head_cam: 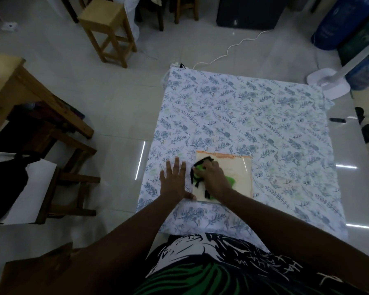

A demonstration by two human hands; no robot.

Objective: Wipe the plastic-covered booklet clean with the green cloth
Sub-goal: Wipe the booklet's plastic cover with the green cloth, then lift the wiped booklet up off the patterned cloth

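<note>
Cream glossy booklet, orange top edge, green cloth bunched under right hand

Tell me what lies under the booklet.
The booklet lies flat on the floral sheet, which is spread over the tiled floor. Whatever sits directly beneath the booklet is covered and cannot be seen.

Bare forearms, black-white-green graphic shirt

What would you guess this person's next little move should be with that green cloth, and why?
Probably sweep the green cloth rightward. The right hand presses it on the booklet's left part, so the right side looks unwiped, while the left hand lies flat on the floral sheet beside it.
</note>
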